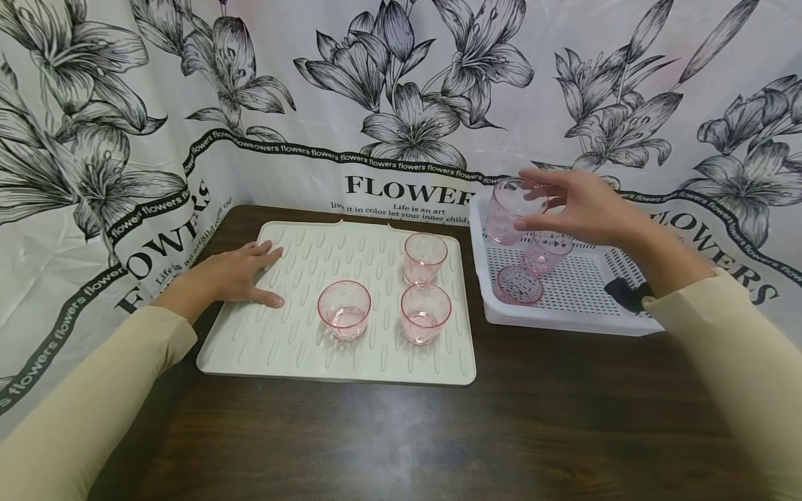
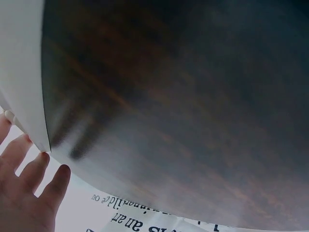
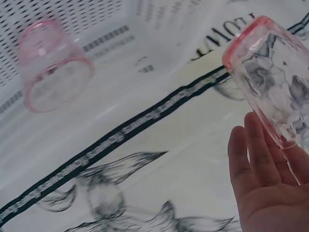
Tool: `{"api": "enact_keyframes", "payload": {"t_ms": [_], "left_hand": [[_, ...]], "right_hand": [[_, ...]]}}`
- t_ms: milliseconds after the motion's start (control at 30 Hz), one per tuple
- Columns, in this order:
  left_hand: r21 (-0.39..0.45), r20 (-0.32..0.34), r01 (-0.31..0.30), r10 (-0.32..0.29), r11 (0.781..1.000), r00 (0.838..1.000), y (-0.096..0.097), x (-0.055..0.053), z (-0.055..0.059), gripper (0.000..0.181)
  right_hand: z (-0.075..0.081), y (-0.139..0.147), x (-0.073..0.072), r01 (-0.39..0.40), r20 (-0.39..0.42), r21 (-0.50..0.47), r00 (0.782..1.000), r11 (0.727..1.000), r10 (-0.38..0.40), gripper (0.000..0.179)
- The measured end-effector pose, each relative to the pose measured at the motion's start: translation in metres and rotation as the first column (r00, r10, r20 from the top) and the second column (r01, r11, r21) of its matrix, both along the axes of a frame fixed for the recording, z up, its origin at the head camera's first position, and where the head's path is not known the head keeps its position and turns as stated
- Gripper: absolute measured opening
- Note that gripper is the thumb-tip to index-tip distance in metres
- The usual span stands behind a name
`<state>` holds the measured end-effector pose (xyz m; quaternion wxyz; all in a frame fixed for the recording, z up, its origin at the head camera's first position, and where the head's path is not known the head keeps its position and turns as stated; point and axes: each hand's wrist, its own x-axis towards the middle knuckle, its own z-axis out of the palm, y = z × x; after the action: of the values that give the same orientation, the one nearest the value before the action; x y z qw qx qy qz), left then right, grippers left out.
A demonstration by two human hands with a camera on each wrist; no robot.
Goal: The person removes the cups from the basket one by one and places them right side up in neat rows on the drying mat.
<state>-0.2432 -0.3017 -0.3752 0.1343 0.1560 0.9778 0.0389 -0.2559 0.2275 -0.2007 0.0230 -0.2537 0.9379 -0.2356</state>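
Observation:
My right hand point(image 1: 576, 202) holds a clear pink-rimmed drinking glass point(image 1: 505, 221) over the left end of the white basket point(image 1: 570, 320). In the right wrist view, the fingers reach the side of this glass point(image 3: 270, 72). Inside the basket are another pink glass point(image 1: 546, 254) and a round pink-edged glass piece point(image 1: 519, 287), whose full shape I cannot tell. My left hand point(image 1: 234, 273) rests with spread fingers on the left edge of the cream drying mat point(image 1: 269, 355). Three pink-rimmed glasses stand on that mat: one at the back right point(image 1: 425, 259), one at the front right point(image 1: 426, 314), one mid-mat point(image 1: 344, 311).
The mat and basket sit side by side on a dark wooden table point(image 1: 401, 438). Behind them hangs a white cloth with black flower prints point(image 1: 413, 125), close to the back of both. A black object point(image 1: 625, 296) shows by the right wrist.

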Motion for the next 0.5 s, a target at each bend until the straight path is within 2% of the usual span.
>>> {"api": "enact_keyframes", "payload": {"t_ms": [200, 500], "left_hand": [[-0.005, -0.005, 0.004, -0.004, 1.0, 1.0, 0.0, -0.001, 0.0, 0.122], [0.001, -0.005, 0.002, -0.002, 1.0, 1.0, 0.002, 0.002, 0.002, 0.121]], "right_hand": [[0.001, -0.029, -0.005, -0.066, -0.019, -0.043, 0.998, 0.997, 0.065, 0.08], [-0.011, -0.078, -0.016, -0.17, 0.006, -0.12, 0.985, 0.978, 0.172, 0.081]]}}
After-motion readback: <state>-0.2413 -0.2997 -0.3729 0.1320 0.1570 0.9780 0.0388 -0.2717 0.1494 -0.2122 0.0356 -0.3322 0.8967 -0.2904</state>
